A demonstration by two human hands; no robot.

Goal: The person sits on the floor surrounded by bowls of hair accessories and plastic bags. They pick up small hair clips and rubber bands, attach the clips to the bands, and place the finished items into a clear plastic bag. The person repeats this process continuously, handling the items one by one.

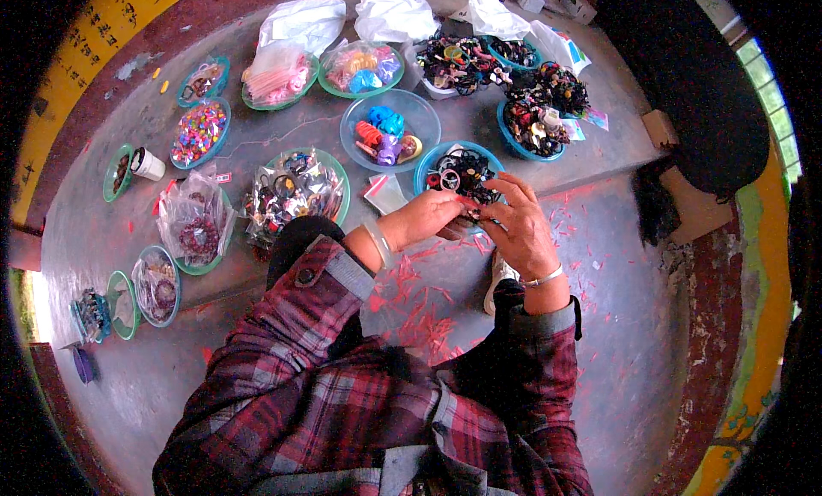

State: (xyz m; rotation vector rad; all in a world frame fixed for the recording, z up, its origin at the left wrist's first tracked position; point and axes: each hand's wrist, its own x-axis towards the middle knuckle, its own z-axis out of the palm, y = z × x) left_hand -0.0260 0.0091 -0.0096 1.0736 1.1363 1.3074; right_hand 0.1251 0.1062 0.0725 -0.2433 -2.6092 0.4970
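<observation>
My left hand (428, 219) and my right hand (521, 231) meet over the near edge of a blue basin (419, 175). The basin holds a heap of black hair ties (473, 172) with small ornaments. My left thumb and fingers pinch together. A speck of red shows at their tips, too small to name. The right thumb and forefinger close in at the same spot, with the other fingers curved and raised. What lies between the fingertips is mostly hidden. A small clear packet (384, 193) lies left of the basin, near my left hand.
Beyond stands a clear blue bowl (351, 145) with bright hair coils. To the left are a green basin (344, 188) of packaged accessories and a bowl of colourful beads (199, 133). Red scraps (419, 320) litter the floor near my shoe (499, 286). White bags (301, 25) lie at the back.
</observation>
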